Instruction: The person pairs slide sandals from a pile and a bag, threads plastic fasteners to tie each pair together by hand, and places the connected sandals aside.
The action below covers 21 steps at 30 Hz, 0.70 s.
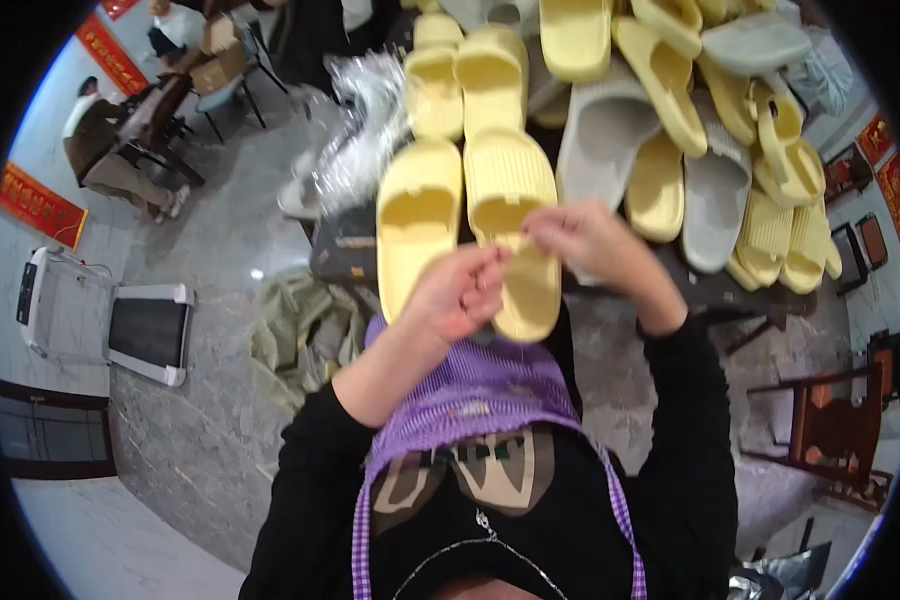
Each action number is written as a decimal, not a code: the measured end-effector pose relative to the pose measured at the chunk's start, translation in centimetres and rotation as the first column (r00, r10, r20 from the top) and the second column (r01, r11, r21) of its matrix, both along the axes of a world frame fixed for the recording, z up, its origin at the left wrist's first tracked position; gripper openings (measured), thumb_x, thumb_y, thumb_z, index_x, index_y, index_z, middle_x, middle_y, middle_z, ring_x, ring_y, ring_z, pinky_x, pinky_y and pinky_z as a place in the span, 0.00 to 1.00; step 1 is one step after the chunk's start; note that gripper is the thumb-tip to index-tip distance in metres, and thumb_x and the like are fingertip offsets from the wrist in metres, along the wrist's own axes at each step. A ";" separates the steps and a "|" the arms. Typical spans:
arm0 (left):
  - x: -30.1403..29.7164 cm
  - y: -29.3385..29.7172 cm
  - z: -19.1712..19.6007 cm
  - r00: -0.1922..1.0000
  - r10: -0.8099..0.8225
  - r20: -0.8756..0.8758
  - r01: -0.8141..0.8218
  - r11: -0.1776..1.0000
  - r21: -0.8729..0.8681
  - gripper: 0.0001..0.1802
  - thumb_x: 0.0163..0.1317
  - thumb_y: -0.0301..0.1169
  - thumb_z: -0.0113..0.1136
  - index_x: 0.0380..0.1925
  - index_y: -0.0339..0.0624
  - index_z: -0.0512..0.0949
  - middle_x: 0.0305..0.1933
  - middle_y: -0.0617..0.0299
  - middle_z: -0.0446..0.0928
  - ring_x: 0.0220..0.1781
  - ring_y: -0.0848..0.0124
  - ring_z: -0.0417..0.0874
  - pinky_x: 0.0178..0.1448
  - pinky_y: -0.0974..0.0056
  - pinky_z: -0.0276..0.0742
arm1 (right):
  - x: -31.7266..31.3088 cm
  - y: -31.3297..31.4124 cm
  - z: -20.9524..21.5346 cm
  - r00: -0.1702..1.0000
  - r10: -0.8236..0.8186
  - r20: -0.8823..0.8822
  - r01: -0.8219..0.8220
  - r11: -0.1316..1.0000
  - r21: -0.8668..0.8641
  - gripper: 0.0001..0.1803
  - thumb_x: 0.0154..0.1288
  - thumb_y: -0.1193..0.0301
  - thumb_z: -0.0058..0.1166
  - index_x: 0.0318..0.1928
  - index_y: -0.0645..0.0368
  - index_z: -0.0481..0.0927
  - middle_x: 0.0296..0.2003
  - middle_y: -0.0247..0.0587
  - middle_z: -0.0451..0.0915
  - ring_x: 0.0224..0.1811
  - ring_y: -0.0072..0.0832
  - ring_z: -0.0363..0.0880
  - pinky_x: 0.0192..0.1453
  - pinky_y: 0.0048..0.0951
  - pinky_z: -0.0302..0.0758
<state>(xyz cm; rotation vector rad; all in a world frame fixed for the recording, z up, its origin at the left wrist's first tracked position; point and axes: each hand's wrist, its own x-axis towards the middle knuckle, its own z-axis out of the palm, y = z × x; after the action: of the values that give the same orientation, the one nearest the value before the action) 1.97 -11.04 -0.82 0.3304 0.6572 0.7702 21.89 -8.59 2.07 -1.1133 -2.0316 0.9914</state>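
Observation:
A pair of yellow slide slippers lies side by side in front of me: the left slipper and the right slipper, toes pointing away. Over the right slipper's foot opening both hands meet with curled fingers. My left hand comes in from the left, its fingertips pinched above the inner edge of that slipper. My right hand reaches in from the right, thumb and forefinger pinched close by. Whatever lies between the fingertips is too small to make out.
Another pair of yellow slippers lies just beyond. To the right are piled yellow and grey slippers. Clear plastic bags lie at the left, above an olive sack. A wooden chair stands at right; a person sits far left.

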 end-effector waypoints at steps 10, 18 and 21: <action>-0.4 -2.1 0.4 0.987 -0.149 -0.065 0.152 0.987 0.050 0.08 0.65 0.30 0.40 0.34 0.38 0.68 0.11 0.70 0.60 0.07 0.80 0.55 0.11 0.75 0.49 | -1.6 -2.6 -1.8 0.970 0.027 0.244 -0.155 0.839 0.522 0.18 0.49 0.77 0.52 0.45 0.55 0.76 0.29 0.44 0.76 0.31 0.41 0.76 0.34 0.35 0.74; -0.8 -2.5 1.3 0.975 -0.155 -0.160 0.171 0.980 0.097 0.08 0.66 0.29 0.42 0.35 0.37 0.69 0.11 0.67 0.61 0.08 0.81 0.54 0.12 0.76 0.50 | -1.0 -0.5 -2.2 0.987 0.072 0.143 -0.148 0.753 0.642 0.07 0.50 0.77 0.50 0.32 0.61 0.76 0.26 0.43 0.75 0.29 0.40 0.76 0.32 0.37 0.73; -1.9 -3.2 1.6 0.958 -0.125 -0.257 0.164 0.977 0.134 0.07 0.65 0.29 0.44 0.35 0.37 0.70 0.11 0.66 0.63 0.08 0.81 0.54 0.12 0.76 0.50 | -0.8 -0.6 -2.4 0.944 -0.061 0.325 -0.152 0.793 0.590 0.04 0.50 0.76 0.49 0.29 0.62 0.74 0.26 0.45 0.75 0.29 0.40 0.77 0.32 0.37 0.74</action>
<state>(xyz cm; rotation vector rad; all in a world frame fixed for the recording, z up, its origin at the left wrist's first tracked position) 0.10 -14.24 0.74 0.6181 0.8000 0.6452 21.07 -9.17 -0.28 -0.9022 -2.3998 0.1087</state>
